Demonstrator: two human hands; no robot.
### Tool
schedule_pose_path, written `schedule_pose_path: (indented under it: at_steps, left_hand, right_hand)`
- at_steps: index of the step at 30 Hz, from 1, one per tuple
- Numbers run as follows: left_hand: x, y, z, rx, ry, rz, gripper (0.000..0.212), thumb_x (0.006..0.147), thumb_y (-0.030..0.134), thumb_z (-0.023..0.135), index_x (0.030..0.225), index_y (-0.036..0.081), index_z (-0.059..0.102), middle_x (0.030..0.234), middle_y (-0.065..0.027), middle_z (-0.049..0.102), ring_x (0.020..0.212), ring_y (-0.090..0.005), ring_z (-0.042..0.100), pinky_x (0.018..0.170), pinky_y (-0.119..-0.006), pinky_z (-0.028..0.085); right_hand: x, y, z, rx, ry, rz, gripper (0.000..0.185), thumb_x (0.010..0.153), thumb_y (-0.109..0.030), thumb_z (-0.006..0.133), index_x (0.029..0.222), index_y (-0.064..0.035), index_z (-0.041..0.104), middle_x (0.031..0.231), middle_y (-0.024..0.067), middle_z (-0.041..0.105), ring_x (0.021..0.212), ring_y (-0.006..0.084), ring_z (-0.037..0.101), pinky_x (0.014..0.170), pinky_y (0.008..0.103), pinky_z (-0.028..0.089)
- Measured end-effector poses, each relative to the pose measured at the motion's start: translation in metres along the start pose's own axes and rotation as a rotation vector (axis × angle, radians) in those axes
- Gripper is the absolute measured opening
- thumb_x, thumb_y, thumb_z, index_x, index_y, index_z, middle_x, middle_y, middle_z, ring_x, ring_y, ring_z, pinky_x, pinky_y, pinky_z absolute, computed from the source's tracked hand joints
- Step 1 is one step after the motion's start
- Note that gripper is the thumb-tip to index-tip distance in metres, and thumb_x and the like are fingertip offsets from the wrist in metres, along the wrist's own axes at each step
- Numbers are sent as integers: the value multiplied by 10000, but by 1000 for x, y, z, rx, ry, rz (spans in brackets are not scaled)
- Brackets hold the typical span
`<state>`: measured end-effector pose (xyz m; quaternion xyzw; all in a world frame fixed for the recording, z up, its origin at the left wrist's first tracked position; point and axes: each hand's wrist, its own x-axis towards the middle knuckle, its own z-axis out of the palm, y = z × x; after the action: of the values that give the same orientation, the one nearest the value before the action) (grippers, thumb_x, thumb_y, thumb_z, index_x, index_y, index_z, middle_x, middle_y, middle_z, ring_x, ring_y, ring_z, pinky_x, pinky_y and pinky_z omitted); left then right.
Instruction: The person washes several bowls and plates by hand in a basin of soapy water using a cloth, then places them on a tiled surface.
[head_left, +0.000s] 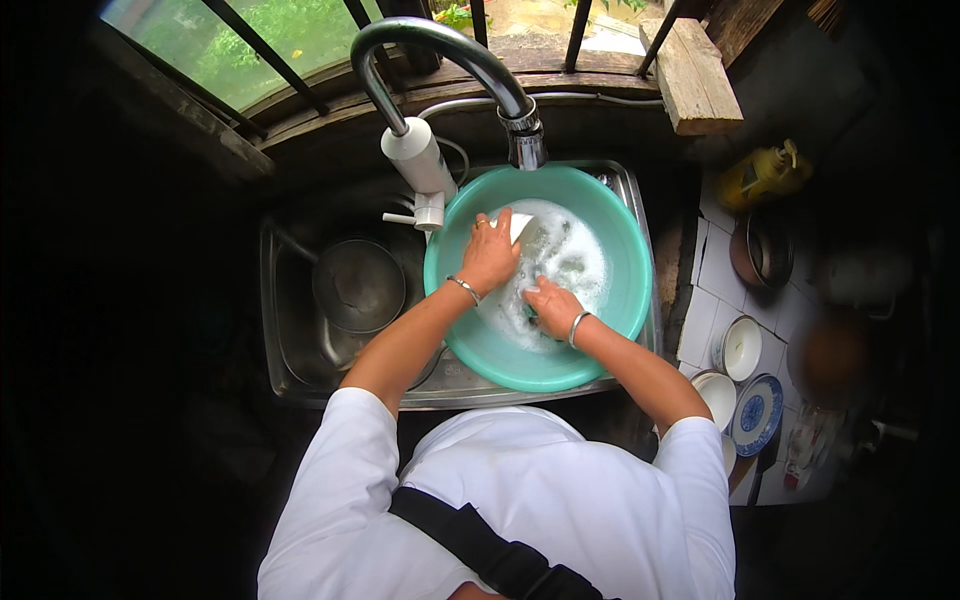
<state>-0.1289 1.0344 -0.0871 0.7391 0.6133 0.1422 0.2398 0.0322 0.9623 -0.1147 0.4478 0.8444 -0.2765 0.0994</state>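
Note:
A green plastic basin (450, 330) holding foamy water (577, 262) rests over the right side of a stainless-steel sink (300, 390). Inside it, my left hand (491, 251) grips a white dish (517, 225), probably a bowl, at its edge; part of the dish is hidden by the fingers. My right hand (555, 306) is low in the basin, close to the suds. Its fingers curl around something green and mostly hidden, perhaps a scouring pad (531, 313).
A chrome faucet (442, 30) with a white body (420, 157) arches over the basin. In the left sink bowl sits a round metal pan (358, 285). White bowls (741, 349), a blue-patterned plate (756, 415) and a yellow pump bottle (757, 176) stand on the tiled counter at right.

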Motion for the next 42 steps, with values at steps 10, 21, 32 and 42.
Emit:
schedule_pose_path:
  at_steps: [10, 21, 32, 42]
  left_hand:
    - [1, -5, -4, -212, -193, 184, 461, 768, 26, 449, 1224, 94, 468, 1037, -299, 521, 973, -457, 480, 876, -496, 397]
    - [0, 27, -9, -437, 197, 287, 605, 663, -38, 427, 1259, 65, 460, 1023, -223, 516, 1004, -379, 444, 923, -428, 373]
    - [-6, 21, 3, -376, -148, 44, 461, 768, 60, 420, 1201, 116, 566, 1026, -255, 599, 946, -430, 502, 909, -442, 399]
    - [3, -3, 41, -453, 125, -326, 465, 853, 164, 507, 1315, 159, 454, 1100, -296, 475, 1104, -410, 406, 967, -446, 343]
  right_hand:
    - [21, 7, -88, -242, 703, -100, 206, 724, -81, 599, 923, -70, 548, 840, 94, 573, 808, 283, 595, 647, 401, 500]
    - [54, 18, -14, 1901, 837, 517, 393, 836, -320, 658, 971, 50, 657, 894, 31, 641, 811, 151, 576, 738, 276, 451]
    - [27, 25, -56, 92, 772, 79, 210, 681, -133, 651, 857, -76, 553, 771, 159, 621, 698, 351, 626, 613, 436, 509]
    - [32, 52, -1, 1141, 214, 645, 641, 718, -442, 714, 973, 139, 621, 955, 221, 654, 826, 271, 657, 746, 349, 509]
